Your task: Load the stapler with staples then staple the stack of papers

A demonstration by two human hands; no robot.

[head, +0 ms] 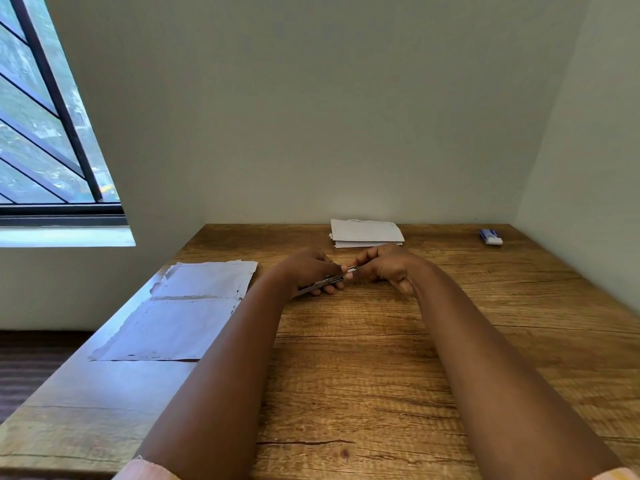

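Observation:
My left hand [310, 268] grips a small metal stapler [325, 283] just above the middle of the wooden table [346, 375]. My right hand [384, 265] pinches a shiny metal piece [352, 269] at the stapler's front end; I cannot tell whether it is a staple strip or the stapler's tray. A stack of white papers [366, 233] lies at the back of the table, beyond both hands. A small blue and white staple box [490, 236] sits at the back right corner.
A large creased sheet of paper [180, 310] lies flat on the table's left side. Walls close the table in at the back and right. A barred window [45, 133] is at the left.

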